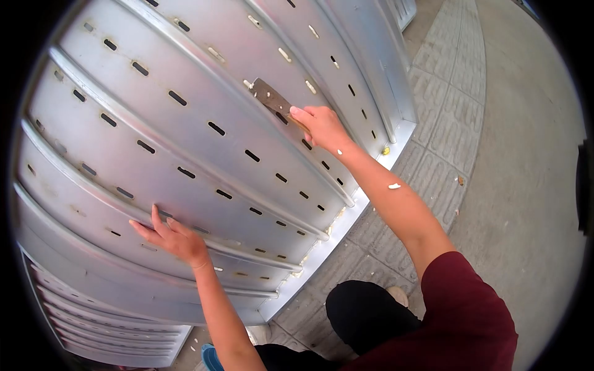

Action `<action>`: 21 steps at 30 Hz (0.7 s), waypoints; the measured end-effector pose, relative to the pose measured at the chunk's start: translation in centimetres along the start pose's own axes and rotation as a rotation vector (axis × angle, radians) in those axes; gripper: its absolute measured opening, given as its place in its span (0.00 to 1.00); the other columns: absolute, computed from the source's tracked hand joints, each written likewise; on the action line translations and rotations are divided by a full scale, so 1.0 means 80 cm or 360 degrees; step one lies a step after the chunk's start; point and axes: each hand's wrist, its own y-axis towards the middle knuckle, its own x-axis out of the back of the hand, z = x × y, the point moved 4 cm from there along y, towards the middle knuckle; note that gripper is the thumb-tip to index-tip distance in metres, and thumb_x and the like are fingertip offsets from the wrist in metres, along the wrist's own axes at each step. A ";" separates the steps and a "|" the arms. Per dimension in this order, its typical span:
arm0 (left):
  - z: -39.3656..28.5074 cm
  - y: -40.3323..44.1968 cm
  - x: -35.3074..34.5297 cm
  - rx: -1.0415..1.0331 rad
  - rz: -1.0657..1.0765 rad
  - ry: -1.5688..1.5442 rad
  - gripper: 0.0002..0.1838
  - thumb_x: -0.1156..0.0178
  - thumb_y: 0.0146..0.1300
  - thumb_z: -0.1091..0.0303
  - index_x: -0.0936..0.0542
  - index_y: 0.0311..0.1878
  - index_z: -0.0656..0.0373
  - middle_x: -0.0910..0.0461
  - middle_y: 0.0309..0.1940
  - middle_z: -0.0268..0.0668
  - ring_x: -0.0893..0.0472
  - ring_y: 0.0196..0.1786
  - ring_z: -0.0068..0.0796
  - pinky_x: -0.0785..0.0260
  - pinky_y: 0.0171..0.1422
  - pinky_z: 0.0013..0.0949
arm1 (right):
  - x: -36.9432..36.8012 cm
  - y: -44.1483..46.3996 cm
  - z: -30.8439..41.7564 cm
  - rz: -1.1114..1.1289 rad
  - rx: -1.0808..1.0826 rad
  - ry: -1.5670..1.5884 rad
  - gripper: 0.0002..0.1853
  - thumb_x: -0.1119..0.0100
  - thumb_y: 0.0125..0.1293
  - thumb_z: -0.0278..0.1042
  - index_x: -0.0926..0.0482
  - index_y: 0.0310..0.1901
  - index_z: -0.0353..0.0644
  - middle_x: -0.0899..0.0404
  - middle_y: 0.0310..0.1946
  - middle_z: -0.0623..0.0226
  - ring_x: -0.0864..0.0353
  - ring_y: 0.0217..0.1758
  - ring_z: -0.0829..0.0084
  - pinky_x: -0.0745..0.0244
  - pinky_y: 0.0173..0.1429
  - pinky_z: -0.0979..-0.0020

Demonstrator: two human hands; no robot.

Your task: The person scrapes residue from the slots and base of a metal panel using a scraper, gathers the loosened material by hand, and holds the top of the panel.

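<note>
My right hand (323, 125) is closed round the handle of a scraper (272, 99) with a flat, brownish metal blade. The blade's end lies against a large silver metal panel (167, 130), beside a slot plugged with whitish material (248, 84). Bits of the same white stuff stick to the blade and to my right forearm. Lower on the panel, my left hand (176, 238) rests with fingers spread near a raised rib, holding nothing. Rows of slots cross the panel between the ribs; many show dark, and several in the upper right hold white plugs (284, 55).
A metal ledge (371, 176) edges the panel's near side, with pale crumbs along it. A second ribbed panel (111, 337) stands at lower left. Paving tiles (433, 117) and a concrete floor (526, 142) lie to the right. Part of a blue object (210, 357) shows below.
</note>
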 end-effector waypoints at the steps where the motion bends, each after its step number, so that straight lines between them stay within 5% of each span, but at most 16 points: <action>1: 0.000 0.004 -0.002 0.0001 -0.0018 0.0001 0.22 0.57 0.66 0.78 0.28 0.63 0.63 0.56 0.75 0.57 0.53 0.77 0.56 0.52 0.77 0.51 | 0.005 -0.002 -0.003 0.0005 -0.0066 -0.0011 0.29 0.52 0.68 0.60 0.23 0.25 0.37 0.29 0.13 0.65 0.30 0.15 0.72 0.32 0.27 0.67; 6: -0.002 0.003 -0.004 0.0028 -0.0049 -0.0118 0.22 0.58 0.66 0.78 0.28 0.62 0.64 0.57 0.75 0.56 0.54 0.77 0.56 0.53 0.78 0.51 | 0.017 -0.032 -0.029 0.0062 -0.0218 -0.0039 0.30 0.52 0.68 0.60 0.24 0.26 0.37 0.27 0.14 0.64 0.28 0.17 0.72 0.31 0.28 0.66; 13: -0.002 0.004 -0.003 0.0014 -0.0023 -0.0066 0.23 0.59 0.65 0.80 0.28 0.62 0.65 0.58 0.75 0.55 0.54 0.78 0.55 0.53 0.78 0.50 | -0.004 0.021 0.086 0.0119 0.0033 0.0355 0.21 0.50 0.70 0.50 0.24 0.32 0.37 0.25 0.17 0.69 0.26 0.20 0.78 0.30 0.26 0.72; 21: -0.006 0.003 -0.001 0.0036 -0.0025 -0.0120 0.22 0.58 0.65 0.80 0.27 0.61 0.66 0.58 0.75 0.55 0.54 0.77 0.56 0.53 0.78 0.50 | -0.004 -0.046 -0.026 0.0212 -0.0098 0.0339 0.18 0.50 0.70 0.46 0.25 0.33 0.38 0.24 0.19 0.68 0.27 0.18 0.80 0.32 0.21 0.73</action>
